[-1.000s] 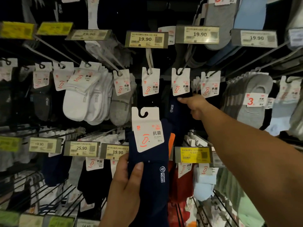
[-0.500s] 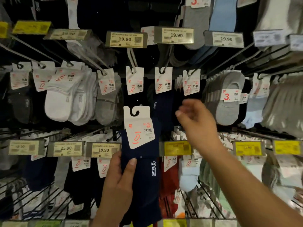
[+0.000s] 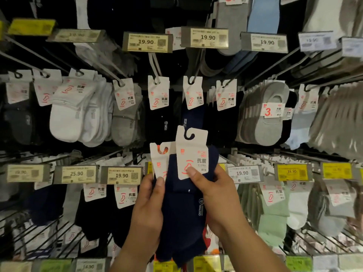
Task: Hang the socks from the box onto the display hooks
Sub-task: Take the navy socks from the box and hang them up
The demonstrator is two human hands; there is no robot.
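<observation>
In front of the sock wall I hold a small bundle of navy sock packs (image 3: 182, 211) with white card hangers. My right hand (image 3: 214, 195) pinches the front pack, thumb on its white card (image 3: 191, 152), and has it fanned up and right of the others. My left hand (image 3: 149, 209) grips the remaining packs from the left, thumb on a second white card (image 3: 160, 163). Straight above, a navy pair (image 3: 193, 114) hangs from a display hook (image 3: 197, 61), between black pairs (image 3: 159, 118) on the neighbouring hooks. The box is out of view.
Long metal hooks (image 3: 275, 63) stick out toward me in rows, each ending in a price tag (image 3: 147, 42). White and grey socks (image 3: 76, 114) hang at left, grey no-show socks (image 3: 269, 118) at right. A lower row carries green, black and grey packs.
My right hand left the hanging navy pair, came down and took hold of the front pack in the bundle. The view tilted down; a second card now shows behind the first.
</observation>
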